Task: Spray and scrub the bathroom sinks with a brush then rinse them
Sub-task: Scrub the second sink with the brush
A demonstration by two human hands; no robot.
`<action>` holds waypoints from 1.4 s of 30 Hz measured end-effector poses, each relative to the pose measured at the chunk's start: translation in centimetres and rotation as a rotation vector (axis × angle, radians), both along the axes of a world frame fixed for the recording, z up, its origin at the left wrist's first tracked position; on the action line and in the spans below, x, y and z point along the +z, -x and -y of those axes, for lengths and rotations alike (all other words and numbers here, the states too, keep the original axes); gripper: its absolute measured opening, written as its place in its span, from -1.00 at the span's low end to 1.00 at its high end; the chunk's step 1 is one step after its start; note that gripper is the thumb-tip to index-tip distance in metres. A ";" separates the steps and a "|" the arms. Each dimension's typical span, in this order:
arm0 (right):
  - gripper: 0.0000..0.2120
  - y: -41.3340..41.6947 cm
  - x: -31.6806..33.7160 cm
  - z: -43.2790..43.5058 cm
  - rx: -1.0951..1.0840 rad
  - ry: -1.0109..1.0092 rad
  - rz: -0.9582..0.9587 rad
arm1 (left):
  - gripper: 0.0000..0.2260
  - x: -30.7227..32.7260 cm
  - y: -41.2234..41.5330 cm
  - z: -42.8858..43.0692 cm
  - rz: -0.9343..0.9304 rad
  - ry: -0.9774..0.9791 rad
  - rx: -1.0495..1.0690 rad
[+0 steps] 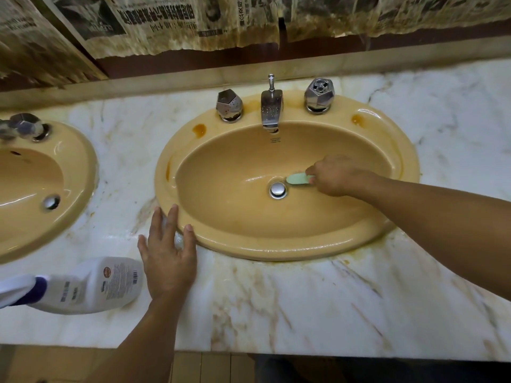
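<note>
A tan oval sink [287, 244] is set in the marble counter, with a chrome drain plug [278, 190] at its bottom. My right hand [336, 176] reaches into the bowl and grips a pale green brush [297, 179], whose head lies just right of the drain. My left hand [168, 250] rests flat on the counter, its straight fingers touching the sink's front left rim. A white spray bottle [91, 286] lies on its side left of that hand. A second tan sink [80, 172] shows at the left edge.
A chrome spout [271, 110] and two faceted chrome knobs [229, 105] [319, 95] stand on the sink's back rim. Rust-coloured stains mark the rim. The marble counter [318, 305] runs wide to the right and front. Old newspaper sheets [193, 20] hang on the wall behind.
</note>
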State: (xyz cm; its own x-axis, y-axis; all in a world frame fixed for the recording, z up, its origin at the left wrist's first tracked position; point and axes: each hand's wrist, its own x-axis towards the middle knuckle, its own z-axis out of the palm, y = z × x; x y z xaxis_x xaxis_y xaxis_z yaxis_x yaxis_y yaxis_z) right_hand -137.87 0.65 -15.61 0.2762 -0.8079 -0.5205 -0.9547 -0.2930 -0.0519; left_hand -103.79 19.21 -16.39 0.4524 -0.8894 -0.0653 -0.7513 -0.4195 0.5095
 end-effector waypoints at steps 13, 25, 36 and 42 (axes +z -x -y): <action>-0.78 -0.7 -0.2 -1.4 0.021 -0.378 0.147 | -0.50 -0.1 -0.1 0.0 -0.004 0.019 -0.008; -0.71 -2.3 -0.9 -1.5 0.035 -0.169 0.091 | -0.49 0.1 0.1 0.1 -0.011 0.024 0.010; -0.79 -3.2 0.7 -1.0 0.249 0.096 -0.222 | -0.50 0.0 0.0 -0.1 -0.017 0.016 0.021; -0.77 -2.4 -0.4 -3.0 0.252 0.079 -0.187 | -0.51 -0.2 -0.2 0.0 0.000 0.023 0.002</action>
